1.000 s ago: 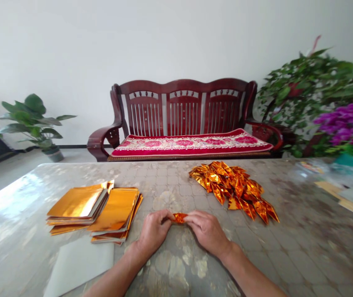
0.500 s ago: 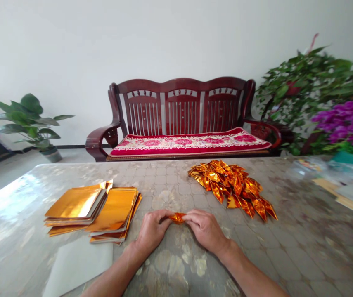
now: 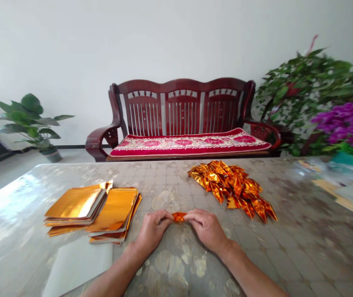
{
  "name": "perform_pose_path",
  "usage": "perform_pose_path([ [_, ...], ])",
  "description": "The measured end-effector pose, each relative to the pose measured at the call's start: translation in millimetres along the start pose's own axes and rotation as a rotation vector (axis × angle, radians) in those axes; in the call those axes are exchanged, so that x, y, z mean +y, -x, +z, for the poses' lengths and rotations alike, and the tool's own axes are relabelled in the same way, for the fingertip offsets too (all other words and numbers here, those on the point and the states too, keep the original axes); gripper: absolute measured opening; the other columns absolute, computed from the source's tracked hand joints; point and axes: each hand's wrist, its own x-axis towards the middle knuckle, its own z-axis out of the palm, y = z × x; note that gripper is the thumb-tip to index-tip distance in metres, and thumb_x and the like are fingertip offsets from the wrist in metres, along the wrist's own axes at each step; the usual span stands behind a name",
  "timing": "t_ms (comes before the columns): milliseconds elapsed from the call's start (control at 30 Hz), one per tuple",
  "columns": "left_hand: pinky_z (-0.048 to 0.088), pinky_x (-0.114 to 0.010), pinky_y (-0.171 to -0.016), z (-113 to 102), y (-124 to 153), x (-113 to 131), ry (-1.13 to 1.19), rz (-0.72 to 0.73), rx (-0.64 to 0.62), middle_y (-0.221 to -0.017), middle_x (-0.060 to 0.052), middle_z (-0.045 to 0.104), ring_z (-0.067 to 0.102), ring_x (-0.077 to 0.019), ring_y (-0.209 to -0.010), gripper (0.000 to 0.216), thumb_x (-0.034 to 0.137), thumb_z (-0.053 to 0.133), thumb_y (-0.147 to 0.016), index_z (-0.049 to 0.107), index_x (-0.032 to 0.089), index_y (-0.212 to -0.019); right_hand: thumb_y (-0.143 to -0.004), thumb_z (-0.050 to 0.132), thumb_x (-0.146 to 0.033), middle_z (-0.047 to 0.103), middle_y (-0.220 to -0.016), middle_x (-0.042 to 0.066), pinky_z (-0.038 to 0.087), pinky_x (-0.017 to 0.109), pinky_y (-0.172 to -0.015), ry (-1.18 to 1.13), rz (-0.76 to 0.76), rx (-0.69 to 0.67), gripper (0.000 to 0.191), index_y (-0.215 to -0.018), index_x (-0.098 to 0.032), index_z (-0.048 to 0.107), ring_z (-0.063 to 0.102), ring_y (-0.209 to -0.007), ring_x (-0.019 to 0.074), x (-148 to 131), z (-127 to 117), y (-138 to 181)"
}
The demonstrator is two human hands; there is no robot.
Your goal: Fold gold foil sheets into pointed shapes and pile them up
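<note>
Between my two hands is a small folded piece of shiny orange-gold foil paper (image 3: 178,217), just above or on the tabletop; I cannot tell which. My left hand (image 3: 154,229) pinches its left end between thumb and fingers. The right end sits in the pinch of my right hand (image 3: 206,229). Both ends of the paper are hidden by fingertips. Beyond my right hand lies a heap of folded foil pieces (image 3: 235,185) with pointed tips. Left of my left hand are two stacks of flat gold foil sheets, a left stack (image 3: 74,202) and a right stack (image 3: 117,208), touching each other.
A pale grey sheet (image 3: 80,264) lies by my left forearm. Clear plastic bags (image 3: 312,167) and flat tan pieces (image 3: 343,198) lie at the table's right side. Behind the table (image 3: 164,181) stands a dark red wooden bench (image 3: 182,111), with potted plants on both sides.
My hands have drawn very slightly apart at the fingertips, and a little more of the folded foil paper shows between them. The heap and stacks look the same.
</note>
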Motion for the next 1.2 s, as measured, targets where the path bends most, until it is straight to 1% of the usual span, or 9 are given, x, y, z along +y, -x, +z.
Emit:
perform_pose_path([
  [133, 0.051, -0.024, -0.078, 0.8, -0.4, 1.3, 0.033, 0.078, 0.020, -0.084, 0.001, 0.076, 0.070, -0.0156, -0.082, 0.018, 0.009, 0.059, -0.082, 0.071, 0.022, -0.079, -0.088, 0.059, -0.009, 0.072, -0.106, 0.000, 0.052, 0.026, -0.086, -0.007, -0.037, 0.013, 0.028, -0.095, -0.029, 0.076, 0.068, -0.097, 0.0153, -3.0, -1.8, -1.7],
  [267, 0.052, -0.024, -0.077, 2.6, -0.8, -0.2, 0.081, 0.106, 0.073, -0.100, -0.001, 0.075, 0.069, -0.0144, -0.083, 0.017, 0.007, 0.060, -0.079, 0.069, 0.021, -0.084, -0.089, 0.058, -0.008, 0.071, -0.105, 0.000, 0.053, 0.026, -0.085, -0.009, -0.048, 0.025, 0.033, -0.106, -0.032, 0.074, 0.067, -0.096, 0.0147, -4.3, -1.6, -2.0],
  [433, 0.054, -0.024, -0.072, 3.8, -0.7, -1.4, 0.089, 0.014, 0.062, -0.092, 0.001, 0.075, 0.067, -0.0127, -0.071, 0.029, 0.008, 0.060, -0.077, 0.066, 0.021, -0.101, -0.084, 0.057, -0.002, 0.070, -0.113, 0.001, 0.052, 0.029, -0.095, 0.000, -0.045, 0.029, 0.051, -0.123, -0.033, 0.066, 0.066, -0.105, 0.0166, -3.5, 1.2, 0.1],
  [567, 0.055, -0.025, -0.070, 3.7, -0.9, 0.6, 0.133, -0.067, 0.047, -0.106, -0.002, 0.074, 0.067, -0.0120, -0.068, 0.041, 0.009, 0.060, -0.075, 0.060, 0.021, -0.115, -0.084, 0.058, -0.004, 0.070, -0.117, 0.002, 0.053, 0.032, -0.097, 0.031, -0.039, 0.059, 0.050, -0.125, -0.032, 0.065, 0.065, -0.108, 0.0183, -4.7, 1.1, 1.5],
  [667, 0.055, -0.025, -0.068, 2.9, -1.9, 2.9, 0.157, -0.098, 0.049, -0.106, -0.003, 0.075, 0.067, -0.0124, -0.067, 0.045, 0.011, 0.060, -0.073, 0.060, 0.021, -0.116, -0.087, 0.056, -0.007, 0.071, -0.116, 0.003, 0.055, 0.034, -0.096, 0.037, -0.047, 0.073, 0.046, -0.126, -0.030, 0.065, 0.066, -0.107, 0.0191, -5.9, -0.5, 1.2],
  [867, 0.054, -0.025, -0.066, 2.0, -4.1, 3.2, 0.246, -0.127, 0.036, -0.105, -0.005, 0.074, 0.068, -0.0128, -0.067, 0.047, 0.017, 0.062, -0.075, 0.057, 0.018, -0.122, -0.091, 0.055, -0.011, 0.073, -0.109, 0.004, 0.056, 0.031, -0.092, 0.002, -0.042, 0.081, 0.034, -0.116, -0.028, 0.070, 0.068, -0.101, 0.0183, -4.4, -1.2, -0.6],
  [1033, 0.055, -0.028, -0.074, 3.9, -1.0, -1.1, 0.292, -0.099, 0.022, -0.105, -0.005, 0.074, 0.070, -0.0150, -0.076, 0.042, 0.026, 0.061, -0.083, 0.055, 0.019, -0.124, -0.090, 0.057, -0.011, 0.073, -0.097, 0.003, 0.056, 0.027, -0.083, -0.034, -0.032, 0.107, 0.027, -0.105, -0.026, 0.074, 0.069, -0.090, 0.0168, -3.6, 0.0, -1.1],
  [1133, 0.057, -0.030, -0.078, 4.5, 1.3, -6.0, 0.351, -0.104, 0.008, -0.108, -0.007, 0.074, 0.072, -0.0193, -0.090, 0.040, 0.034, 0.058, -0.088, 0.055, 0.020, -0.125, -0.090, 0.057, -0.011, 0.072, -0.091, 0.003, 0.055, 0.025, -0.077, -0.030, -0.038, 0.131, 0.024, -0.098, -0.026, 0.075, 0.068, -0.084, 0.0160, -6.0, -1.6, -0.9],
  [1200, 0.058, -0.031, -0.076, 4.4, 1.1, -10.0, 0.372, -0.140, 0.034, -0.114, -0.008, 0.072, 0.073, -0.0195, -0.084, 0.044, 0.040, 0.056, -0.089, 0.052, 0.021, -0.129, -0.090, 0.056, -0.011, 0.070, -0.088, 0.003, 0.054, 0.025, -0.074, -0.002, -0.041, 0.172, 0.025, -0.098, -0.026, 0.074, 0.067, -0.082, 0.0157, -7.8, -3.8, -1.1],
])
